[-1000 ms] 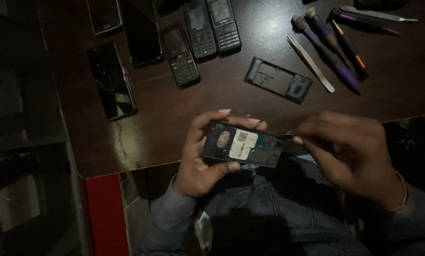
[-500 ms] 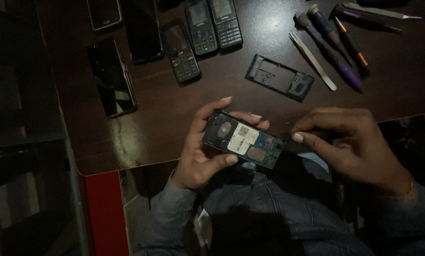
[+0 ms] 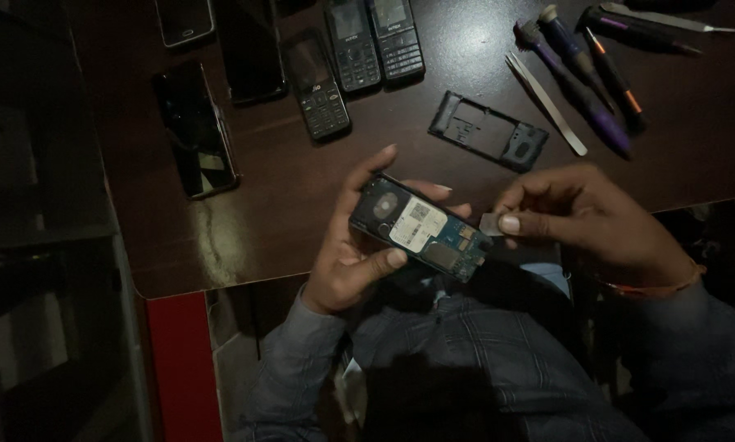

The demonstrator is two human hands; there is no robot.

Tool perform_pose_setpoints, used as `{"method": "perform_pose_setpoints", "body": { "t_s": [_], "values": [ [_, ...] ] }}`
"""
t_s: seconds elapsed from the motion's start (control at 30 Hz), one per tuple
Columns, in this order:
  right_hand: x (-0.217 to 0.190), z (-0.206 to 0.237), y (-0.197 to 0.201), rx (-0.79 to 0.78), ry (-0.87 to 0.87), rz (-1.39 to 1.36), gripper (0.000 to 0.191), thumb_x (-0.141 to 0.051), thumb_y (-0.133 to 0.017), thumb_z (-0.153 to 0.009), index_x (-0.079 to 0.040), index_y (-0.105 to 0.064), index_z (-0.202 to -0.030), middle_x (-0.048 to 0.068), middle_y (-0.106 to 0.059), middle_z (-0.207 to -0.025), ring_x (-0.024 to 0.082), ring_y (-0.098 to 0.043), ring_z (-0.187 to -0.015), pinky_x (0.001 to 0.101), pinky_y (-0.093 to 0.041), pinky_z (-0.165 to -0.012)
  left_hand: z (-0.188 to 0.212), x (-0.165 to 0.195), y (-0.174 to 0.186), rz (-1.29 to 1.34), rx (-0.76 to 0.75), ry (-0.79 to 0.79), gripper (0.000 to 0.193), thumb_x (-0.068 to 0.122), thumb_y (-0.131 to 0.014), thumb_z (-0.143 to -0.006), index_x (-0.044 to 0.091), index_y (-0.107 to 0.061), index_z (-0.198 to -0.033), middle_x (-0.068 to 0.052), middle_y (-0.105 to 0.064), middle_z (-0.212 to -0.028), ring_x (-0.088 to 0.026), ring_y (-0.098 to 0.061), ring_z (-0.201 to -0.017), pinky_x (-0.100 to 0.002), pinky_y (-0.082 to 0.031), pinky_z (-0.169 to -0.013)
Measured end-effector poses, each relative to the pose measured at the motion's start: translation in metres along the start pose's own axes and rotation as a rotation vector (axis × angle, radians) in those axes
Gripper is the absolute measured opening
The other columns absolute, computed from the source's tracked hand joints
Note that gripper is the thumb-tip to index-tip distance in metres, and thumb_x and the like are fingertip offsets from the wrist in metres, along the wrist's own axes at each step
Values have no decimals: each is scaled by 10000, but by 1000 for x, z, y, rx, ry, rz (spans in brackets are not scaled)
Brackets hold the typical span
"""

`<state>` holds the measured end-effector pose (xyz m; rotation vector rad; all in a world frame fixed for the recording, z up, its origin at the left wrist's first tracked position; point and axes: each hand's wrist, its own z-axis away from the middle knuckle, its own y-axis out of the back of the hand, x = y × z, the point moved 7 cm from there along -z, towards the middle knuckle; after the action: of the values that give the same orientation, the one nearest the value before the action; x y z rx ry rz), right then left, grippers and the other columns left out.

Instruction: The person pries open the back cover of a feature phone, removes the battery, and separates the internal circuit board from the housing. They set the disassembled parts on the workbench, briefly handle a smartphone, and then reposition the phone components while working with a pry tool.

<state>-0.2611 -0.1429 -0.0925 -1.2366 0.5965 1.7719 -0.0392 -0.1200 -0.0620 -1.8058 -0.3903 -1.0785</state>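
Left hand: your left hand (image 3: 355, 245) cradles the opened phone (image 3: 420, 227) from below, thumb pressed on its near edge, fingers curled behind the far edge — a firm clasp.
Opened phone: back cover off, held tilted above the table's near edge, over your lap; a pale rectangular label sits mid-body, a round dark part toward the upper left end, bare blue-green board at the lower right end.
Right hand: your right hand (image 3: 588, 221) pinches a small grey flat piece (image 3: 490, 223) between thumb and forefinger, right at the phone's lower right end; whether it touches the board cannot be told.
Table: dark brown table (image 3: 318, 205), glossy.
Loose frame: a black plastic phone frame (image 3: 488, 130) lies flat just beyond your hands.
Tools: tweezers (image 3: 545, 102) and purple-handled screwdrivers (image 3: 584, 82) lie side by side at the upper right, well apart from the phone.
Other phones: three keypad phones (image 3: 355, 57) in a row at the top, and a black smartphone (image 3: 195, 131) face up to the left.
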Motion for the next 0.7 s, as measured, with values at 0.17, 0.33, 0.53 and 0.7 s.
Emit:
{"method": "perform_pose_setpoints", "body": {
  "t_s": [0.17,0.33,0.53,0.7],
  "values": [
    [-5,-12,-21,-18,56,-64,198,-202,-670,-961,-20,-736,-1004,69,-745,-838,160,-720,-798,329,-581,-737,14,17,14,-44,33,-45,877,143,-715,-1056,184,-98,-1676,-208,-552,-1475,-415,-585,-1396,-570,-531,-1211],
    [-28,-12,-57,126,187,-18,219,-145,-734,-885,-31,-690,-1067,58,-740,-981,148,-727,-944,334,-602,-834,39,43,33,-111,66,-73,871,109,-697,-1065,183,-93,-1688,-200,-536,-1499,-408,-557,-1434,-563,-519,-1230],
    [-59,-6,-94,236,434,458,372,-127,-835,-766,-51,-711,-1108,49,-735,-1010,103,-704,-804,248,-562,-622,56,62,35,-212,51,-133,796,38,-692,-1070,172,-165,-1652,-189,-540,-1514,-373,-564,-1449,-523,-511,-1255],
    [-61,-1,-115,317,405,500,326,-102,-836,-766,-48,-734,-1071,55,-757,-990,91,-676,-672,230,-496,-526,73,70,29,-262,25,-147,795,-39,-666,-1053,174,-186,-1650,-185,-520,-1538,-348,-540,-1475,-494,-502,-1275]
  ]
}}
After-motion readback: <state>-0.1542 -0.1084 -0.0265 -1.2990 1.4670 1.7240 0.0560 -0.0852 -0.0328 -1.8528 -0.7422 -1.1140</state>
